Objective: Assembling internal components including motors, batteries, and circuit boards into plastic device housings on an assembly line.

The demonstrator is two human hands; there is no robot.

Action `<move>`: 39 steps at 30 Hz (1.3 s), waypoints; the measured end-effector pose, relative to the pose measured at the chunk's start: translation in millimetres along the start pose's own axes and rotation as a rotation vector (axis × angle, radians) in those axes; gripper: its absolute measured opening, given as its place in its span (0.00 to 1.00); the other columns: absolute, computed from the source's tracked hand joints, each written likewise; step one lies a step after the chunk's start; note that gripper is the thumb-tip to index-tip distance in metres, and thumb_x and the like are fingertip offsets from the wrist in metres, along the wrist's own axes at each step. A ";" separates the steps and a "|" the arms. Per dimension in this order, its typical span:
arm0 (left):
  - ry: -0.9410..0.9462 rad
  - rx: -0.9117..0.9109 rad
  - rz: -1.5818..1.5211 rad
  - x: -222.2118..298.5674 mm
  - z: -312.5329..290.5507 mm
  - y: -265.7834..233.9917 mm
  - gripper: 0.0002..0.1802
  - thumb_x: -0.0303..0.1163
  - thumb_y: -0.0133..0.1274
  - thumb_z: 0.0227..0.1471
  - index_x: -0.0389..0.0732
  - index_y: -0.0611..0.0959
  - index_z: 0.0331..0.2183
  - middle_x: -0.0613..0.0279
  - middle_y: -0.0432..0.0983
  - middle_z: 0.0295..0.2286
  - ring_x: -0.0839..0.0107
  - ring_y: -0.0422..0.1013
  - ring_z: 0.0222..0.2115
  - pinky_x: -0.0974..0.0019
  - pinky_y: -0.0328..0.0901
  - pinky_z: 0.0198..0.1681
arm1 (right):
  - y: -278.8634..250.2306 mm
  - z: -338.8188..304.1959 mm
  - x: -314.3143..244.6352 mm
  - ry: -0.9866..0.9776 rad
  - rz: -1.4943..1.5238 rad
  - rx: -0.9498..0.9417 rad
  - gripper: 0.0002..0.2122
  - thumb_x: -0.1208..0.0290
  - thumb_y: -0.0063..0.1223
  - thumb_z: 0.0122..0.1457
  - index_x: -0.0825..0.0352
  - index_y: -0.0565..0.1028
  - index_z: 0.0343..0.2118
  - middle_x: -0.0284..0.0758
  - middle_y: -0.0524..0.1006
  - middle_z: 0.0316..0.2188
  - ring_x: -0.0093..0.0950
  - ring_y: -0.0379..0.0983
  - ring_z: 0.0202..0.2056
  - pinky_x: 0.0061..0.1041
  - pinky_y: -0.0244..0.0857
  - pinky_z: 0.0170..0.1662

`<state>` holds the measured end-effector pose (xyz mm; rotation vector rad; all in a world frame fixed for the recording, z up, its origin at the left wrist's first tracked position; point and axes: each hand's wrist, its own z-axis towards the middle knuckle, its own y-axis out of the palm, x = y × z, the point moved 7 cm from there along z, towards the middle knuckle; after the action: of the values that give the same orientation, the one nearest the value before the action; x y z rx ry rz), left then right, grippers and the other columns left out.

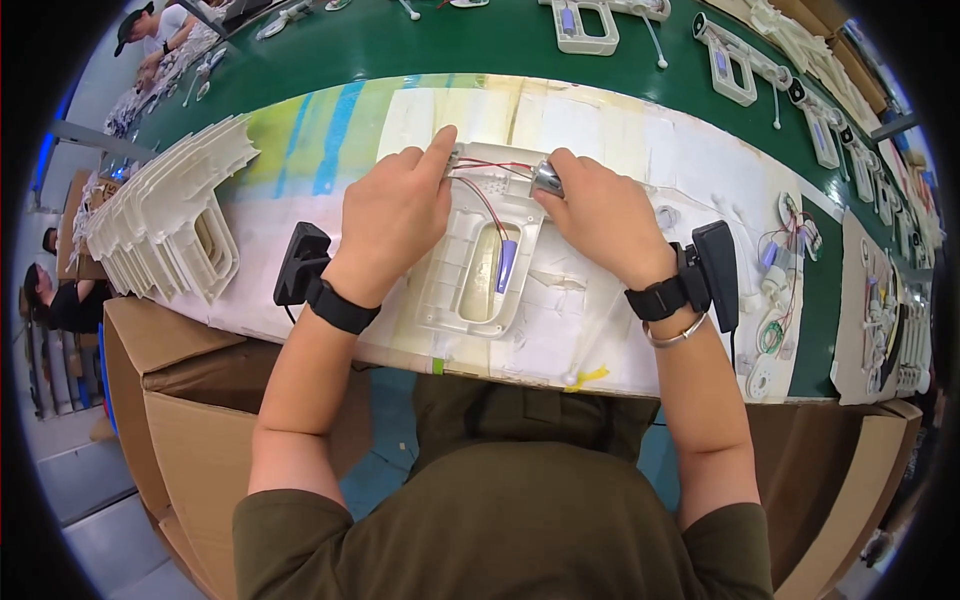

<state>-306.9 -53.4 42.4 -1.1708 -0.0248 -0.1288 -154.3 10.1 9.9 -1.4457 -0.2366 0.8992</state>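
A white plastic housing half (437,305) with a looped handle lies on the worktable in front of me. My left hand (395,215) is closed on its upper left end, the index finger stretched along the top; whatever lies under those fingers is hidden. My right hand (605,215) pinches a shiny silver cylinder (547,178), which looks like a small motor, at the housing's upper right. Red and dark wires (492,164) run between the two hands. Another wire leads down to a purple cylinder (507,265) over the handle opening.
Nested white housing halves (170,220) stand at the left. Wired parts (785,250) lie at the right, beside a white disc (762,378). Assembled units (735,65) line the green bench (400,45) behind. Cardboard boxes (205,440) flank me below the table edge. A person (160,30) works far left.
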 end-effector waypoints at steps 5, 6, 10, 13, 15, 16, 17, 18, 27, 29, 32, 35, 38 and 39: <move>-0.033 0.105 0.070 3.5 2.6 10.6 0.22 0.32 0.54 0.47 0.40 0.72 0.46 0.60 0.75 0.21 0.61 0.72 0.20 0.62 0.64 0.21 | -0.9 -7.2 0.1 0.023 0.004 0.075 0.11 0.64 0.52 0.54 0.66 0.67 0.33 0.39 0.73 0.25 0.38 0.73 0.27 0.34 0.68 0.27; -0.074 0.080 0.127 4.3 1.2 12.5 0.22 0.33 0.54 0.47 0.40 0.73 0.46 0.60 0.75 0.19 0.61 0.72 0.18 0.62 0.63 0.19 | -0.7 -8.0 -0.4 0.029 0.007 0.087 0.11 0.64 0.52 0.54 0.66 0.67 0.33 0.38 0.73 0.25 0.38 0.73 0.27 0.34 0.68 0.27; -0.076 0.135 0.205 7.9 -5.6 10.1 0.22 0.34 0.54 0.48 0.40 0.74 0.46 0.60 0.74 0.17 0.62 0.71 0.16 0.63 0.63 0.17 | 0.3 -10.2 -2.5 0.015 -0.013 0.106 0.11 0.64 0.51 0.55 0.65 0.67 0.34 0.38 0.73 0.26 0.37 0.74 0.27 0.33 0.68 0.27; -0.053 0.142 0.195 4.6 -6.3 21.1 0.23 0.34 0.54 0.48 0.38 0.73 0.47 0.64 0.71 0.13 0.67 0.70 0.13 0.67 0.62 0.15 | 0.3 -10.1 -5.5 0.013 -0.039 0.081 0.10 0.64 0.50 0.55 0.65 0.67 0.34 0.38 0.72 0.26 0.36 0.74 0.27 0.33 0.68 0.26; -0.055 0.163 0.143 -1.2 -7.2 25.2 0.23 0.35 0.54 0.48 0.38 0.74 0.47 0.64 0.72 0.14 0.67 0.69 0.13 0.67 0.62 0.15 | 1.0 -10.2 -5.2 0.037 -0.012 0.064 0.10 0.64 0.51 0.55 0.65 0.67 0.34 0.39 0.72 0.27 0.36 0.74 0.27 0.33 0.67 0.26; -0.054 0.189 0.080 -2.3 -7.2 25.5 0.23 0.35 0.54 0.49 0.38 0.74 0.47 0.64 0.72 0.14 0.66 0.69 0.13 0.67 0.62 0.15 | 2.3 -11.0 -4.4 0.040 -0.007 0.062 0.10 0.64 0.51 0.55 0.65 0.67 0.34 0.39 0.72 0.27 0.36 0.74 0.27 0.33 0.67 0.26; -0.053 0.183 0.082 -2.5 -7.1 26.0 0.23 0.35 0.54 0.49 0.38 0.74 0.47 0.64 0.72 0.14 0.66 0.69 0.13 0.67 0.62 0.15 | 2.3 -11.7 -4.4 0.033 -0.004 0.079 0.10 0.64 0.51 0.55 0.65 0.66 0.33 0.39 0.72 0.27 0.36 0.73 0.27 0.33 0.67 0.26; -0.043 0.165 0.072 -1.9 -6.9 26.6 0.23 0.34 0.53 0.49 0.37 0.73 0.48 0.63 0.72 0.14 0.65 0.70 0.13 0.65 0.62 0.16 | 2.4 -12.0 -4.5 0.026 -0.002 0.096 0.10 0.64 0.51 0.55 0.65 0.66 0.33 0.39 0.72 0.27 0.36 0.73 0.27 0.33 0.67 0.25; -0.124 -0.227 -0.078 -15.5 -9.7 31.0 0.26 0.30 0.49 0.52 0.38 0.68 0.54 0.52 0.73 0.17 0.57 0.70 0.17 0.61 0.63 0.21 | 5.2 -13.7 -0.5 -0.021 0.043 0.186 0.11 0.64 0.53 0.54 0.65 0.66 0.32 0.38 0.70 0.24 0.35 0.72 0.24 0.32 0.66 0.23; -0.111 -0.257 -0.048 -20.2 -5.7 31.4 0.26 0.30 0.49 0.51 0.38 0.68 0.53 0.52 0.72 0.17 0.59 0.70 0.16 0.62 0.63 0.21 | 4.3 -13.7 -1.9 -0.024 0.035 0.186 0.11 0.64 0.53 0.54 0.65 0.66 0.32 0.38 0.71 0.24 0.35 0.72 0.25 0.32 0.66 0.23; -0.079 -0.246 -0.290 -23.8 -5.1 29.3 0.27 0.31 0.49 0.49 0.36 0.68 0.52 0.52 0.75 0.18 0.53 0.71 0.19 0.57 0.65 0.23 | 1.1 -13.3 -3.7 -0.022 0.026 0.180 0.11 0.64 0.52 0.54 0.65 0.67 0.32 0.38 0.71 0.25 0.35 0.73 0.26 0.32 0.67 0.24; -0.119 -0.181 -0.326 -18.6 -3.8 24.5 0.26 0.30 0.49 0.48 0.35 0.70 0.51 0.54 0.74 0.18 0.54 0.71 0.18 0.56 0.66 0.25 | 2.1 -14.0 -2.4 -0.012 0.031 0.178 0.11 0.63 0.52 0.54 0.65 0.68 0.33 0.38 0.72 0.25 0.36 0.73 0.27 0.33 0.67 0.25; -0.312 -0.293 -0.213 -11.5 -13.2 22.3 0.23 0.28 0.52 0.46 0.35 0.74 0.47 0.53 0.76 0.24 0.55 0.72 0.23 0.57 0.67 0.29 | 3.7 -13.5 0.5 -0.003 0.037 0.166 0.11 0.63 0.51 0.55 0.65 0.68 0.33 0.39 0.73 0.26 0.37 0.74 0.27 0.34 0.67 0.26; -0.155 -0.054 -0.124 4.4 -14.5 -1.2 0.21 0.28 0.53 0.44 0.36 0.76 0.44 0.52 0.75 0.30 0.55 0.72 0.29 0.58 0.66 0.33 | 4.2 -13.1 1.3 -0.001 0.040 0.154 0.11 0.63 0.51 0.55 0.65 0.68 0.34 0.39 0.73 0.25 0.37 0.74 0.27 0.34 0.67 0.26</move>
<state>-303.4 -67.5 38.2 -1.2308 -0.2318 -0.1482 -146.7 0.6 3.4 -1.3109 -0.1366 0.9308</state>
